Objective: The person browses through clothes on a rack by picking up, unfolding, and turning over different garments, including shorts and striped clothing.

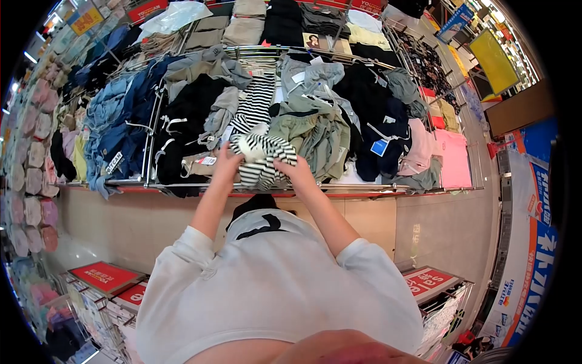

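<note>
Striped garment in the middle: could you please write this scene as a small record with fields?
held item: striped garment, black and white, bunched
left hand: left hand, gripping its left side
right hand: right hand, gripping its right side
just beyond: striped cloth lying on the display
left of it: black clothes, then blue clothes
right of it: grey-green clothes, then pink folded garment farther right
garment type: cannot tell
</note>
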{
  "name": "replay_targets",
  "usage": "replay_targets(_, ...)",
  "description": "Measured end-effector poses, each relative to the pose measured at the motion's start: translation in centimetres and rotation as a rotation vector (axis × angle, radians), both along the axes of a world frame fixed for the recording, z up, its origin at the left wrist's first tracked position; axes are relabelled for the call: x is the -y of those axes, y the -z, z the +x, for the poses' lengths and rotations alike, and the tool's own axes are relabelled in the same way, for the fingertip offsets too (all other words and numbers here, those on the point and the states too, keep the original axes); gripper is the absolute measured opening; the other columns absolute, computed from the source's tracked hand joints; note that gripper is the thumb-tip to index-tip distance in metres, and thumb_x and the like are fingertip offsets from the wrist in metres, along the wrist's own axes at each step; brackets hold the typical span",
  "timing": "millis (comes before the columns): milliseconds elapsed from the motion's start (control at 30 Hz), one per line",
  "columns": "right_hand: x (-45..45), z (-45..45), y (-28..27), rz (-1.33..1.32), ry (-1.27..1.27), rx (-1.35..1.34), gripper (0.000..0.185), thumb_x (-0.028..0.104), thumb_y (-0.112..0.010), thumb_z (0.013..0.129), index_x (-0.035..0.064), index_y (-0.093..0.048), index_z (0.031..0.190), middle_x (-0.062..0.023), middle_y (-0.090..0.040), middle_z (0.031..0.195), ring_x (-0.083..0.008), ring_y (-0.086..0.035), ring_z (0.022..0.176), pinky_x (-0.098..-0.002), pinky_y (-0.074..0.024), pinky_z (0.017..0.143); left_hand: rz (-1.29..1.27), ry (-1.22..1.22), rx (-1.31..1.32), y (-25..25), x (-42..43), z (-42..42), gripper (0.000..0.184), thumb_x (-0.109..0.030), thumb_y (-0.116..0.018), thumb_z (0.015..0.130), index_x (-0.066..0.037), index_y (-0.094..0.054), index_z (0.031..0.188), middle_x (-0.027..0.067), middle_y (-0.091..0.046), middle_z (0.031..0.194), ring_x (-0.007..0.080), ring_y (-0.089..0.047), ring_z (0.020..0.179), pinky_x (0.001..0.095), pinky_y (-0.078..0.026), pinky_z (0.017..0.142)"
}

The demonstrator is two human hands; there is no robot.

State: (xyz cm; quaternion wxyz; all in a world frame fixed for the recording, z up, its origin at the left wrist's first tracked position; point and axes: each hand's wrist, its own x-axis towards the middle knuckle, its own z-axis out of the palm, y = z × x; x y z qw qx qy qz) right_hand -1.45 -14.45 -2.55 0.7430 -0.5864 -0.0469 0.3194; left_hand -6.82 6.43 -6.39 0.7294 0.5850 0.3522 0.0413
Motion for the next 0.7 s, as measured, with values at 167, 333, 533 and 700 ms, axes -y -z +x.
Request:
replay_targets(167,-3.0,3.4,-0.6,0.246,0.196,-0.188,0.023,0.008,-0.063,0.088,-0.0015,-0.06,0.109,-0.0072,-0.067,0.097,-0.0164,-0.065,0.084,-0.0298,-0.0526,0.074,-0.155,0.347,0.361,1.7,5.2,-1.3,0.067,-0.001,-0.06,0.086,-0.005,-0.03,0.146,0.0091,-0.051,0.132,0.0184,-0.048,0.121,0.0313,-0.036,0.103)
replay_targets(333,-3.3,5.0,-1.8,0.222,-0.085,-0.023,0.023,0.006,-0.062,0.088,-0.0026,-0.059,0.109,-0.0067,-0.066,0.102,-0.015,-0.063,0.09,-0.0295,-0.0507,0.082,-0.062,0.197,0.27,-0.4,6.2,0.3,0.05,-0.003,-0.064,0.081,0.0,-0.05,0.129,0.0062,-0.061,0.116,0.0168,-0.057,0.104,0.0309,-0.044,0.092)
replay_targets(533,0.2,5.5,-0.5,-0.183,-0.29,0.635,0.033,0.012,-0.063,0.09,-0.0036,-0.057,0.119,-0.0081,-0.065,0.107,-0.0129,-0.059,0.095,-0.0285,-0.0485,0.083,-0.084,-0.287,0.329,-4.5,4.4,4.6,0.039,-0.01,-0.059,0.083,0.0,-0.054,0.121,0.0096,-0.063,0.109,0.0192,-0.06,0.096,0.0324,-0.047,0.082)
replay_targets(700,6.3,5.8,4.7,-0.226,-0.156,0.261,0.04,0.016,-0.063,0.091,-0.0036,-0.056,0.125,-0.0105,-0.065,0.109,-0.0161,-0.061,0.1,-0.0293,-0.0478,0.09,0.142,-0.306,0.408,-1.4,-0.2,8.2,0.047,-0.012,-0.061,0.087,-0.002,-0.049,0.132,0.0111,-0.06,0.12,0.0219,-0.058,0.106,0.0338,-0.046,0.089)
